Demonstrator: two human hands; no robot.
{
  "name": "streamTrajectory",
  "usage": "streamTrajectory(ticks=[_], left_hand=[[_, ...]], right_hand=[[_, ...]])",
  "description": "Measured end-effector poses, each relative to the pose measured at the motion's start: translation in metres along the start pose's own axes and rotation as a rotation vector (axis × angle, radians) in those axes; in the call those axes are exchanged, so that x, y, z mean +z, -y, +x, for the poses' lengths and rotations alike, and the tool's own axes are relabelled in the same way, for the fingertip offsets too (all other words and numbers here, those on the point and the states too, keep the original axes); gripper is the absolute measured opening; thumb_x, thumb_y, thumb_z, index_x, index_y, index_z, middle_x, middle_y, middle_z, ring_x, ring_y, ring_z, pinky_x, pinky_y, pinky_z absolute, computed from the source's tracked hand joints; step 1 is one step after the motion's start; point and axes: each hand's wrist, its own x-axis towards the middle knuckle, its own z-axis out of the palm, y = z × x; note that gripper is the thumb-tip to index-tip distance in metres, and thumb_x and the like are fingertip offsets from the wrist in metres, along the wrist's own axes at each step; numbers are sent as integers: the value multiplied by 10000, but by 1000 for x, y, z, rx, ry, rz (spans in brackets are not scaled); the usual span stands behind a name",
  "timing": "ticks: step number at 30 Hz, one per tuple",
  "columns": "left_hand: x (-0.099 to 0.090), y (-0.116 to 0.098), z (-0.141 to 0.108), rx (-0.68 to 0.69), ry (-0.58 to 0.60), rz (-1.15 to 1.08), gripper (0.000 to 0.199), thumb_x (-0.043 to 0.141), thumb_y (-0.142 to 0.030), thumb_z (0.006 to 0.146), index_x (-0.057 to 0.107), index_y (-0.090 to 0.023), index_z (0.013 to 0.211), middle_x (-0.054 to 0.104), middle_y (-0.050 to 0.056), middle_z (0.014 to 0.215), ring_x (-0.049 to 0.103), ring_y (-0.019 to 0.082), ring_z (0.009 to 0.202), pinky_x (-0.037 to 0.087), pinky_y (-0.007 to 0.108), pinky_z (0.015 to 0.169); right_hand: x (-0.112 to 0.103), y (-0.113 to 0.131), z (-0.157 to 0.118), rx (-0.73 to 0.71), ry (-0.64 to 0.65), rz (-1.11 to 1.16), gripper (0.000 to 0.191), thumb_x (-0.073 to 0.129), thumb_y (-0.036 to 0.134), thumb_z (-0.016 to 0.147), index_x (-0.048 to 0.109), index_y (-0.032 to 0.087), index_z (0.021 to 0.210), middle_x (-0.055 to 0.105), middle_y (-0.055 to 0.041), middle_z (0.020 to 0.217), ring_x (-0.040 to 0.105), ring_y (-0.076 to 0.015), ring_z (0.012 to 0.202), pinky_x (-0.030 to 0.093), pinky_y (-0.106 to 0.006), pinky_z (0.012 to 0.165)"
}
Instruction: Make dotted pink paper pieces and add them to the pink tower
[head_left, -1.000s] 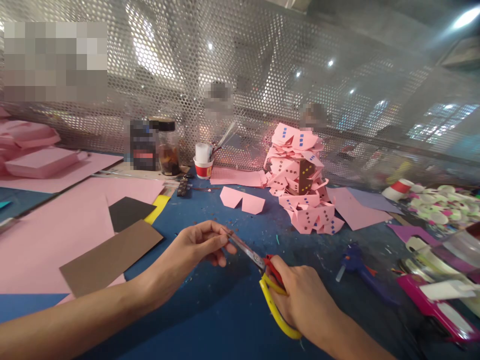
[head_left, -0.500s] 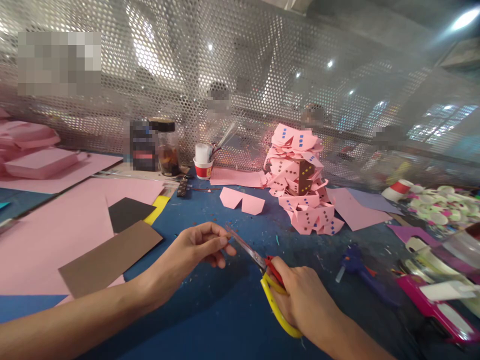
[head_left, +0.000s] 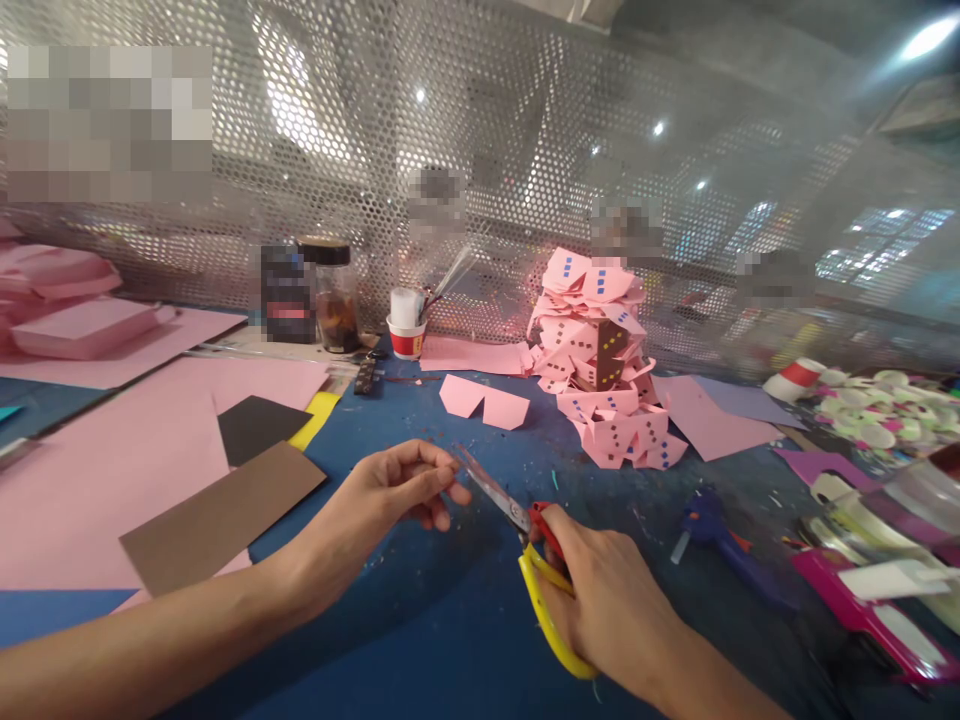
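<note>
My right hand point(head_left: 600, 590) grips a pair of scissors point(head_left: 516, 514) with red and yellow handles, blades pointing up and to the left. At the blade tips, my left hand point(head_left: 412, 485) is closed in a pinch; whatever lies between its fingertips is too small to make out. Beyond both hands, a pink paper cutout point(head_left: 484, 402) with a notch in its lower edge lies on the blue table point(head_left: 420, 640). Behind it to the right rises a pile of folded pink paper pieces point(head_left: 600, 340) marked with blue and dark squares.
A brown card point(head_left: 225, 515), a black card point(head_left: 262, 430) and large pink sheets point(head_left: 97, 480) lie at left. A paper cup point(head_left: 407, 338) and a jar point(head_left: 337, 300) stand by the perforated metal screen point(head_left: 495, 180). At right are a blue glue gun point(head_left: 720, 540) and a magenta tool point(head_left: 877, 620).
Both hands stay almost in place. The scissors and my right hand have shifted very slightly, and the blades sit a little apart from the left fingertips.
</note>
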Motion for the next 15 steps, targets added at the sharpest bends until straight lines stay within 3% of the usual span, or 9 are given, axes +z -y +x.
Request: streamTrajectory(ticks=[15], left_hand=[[-2, 5, 2, 11, 18, -37, 215, 659, -361, 912, 611, -166, 990, 731, 36, 865, 614, 120, 648, 488, 263, 642]], right_hand=[[12, -6, 1, -21, 7, -50, 216, 549, 210, 859, 536, 219, 1075, 687, 33, 687, 652, -179, 583, 227, -292, 553]])
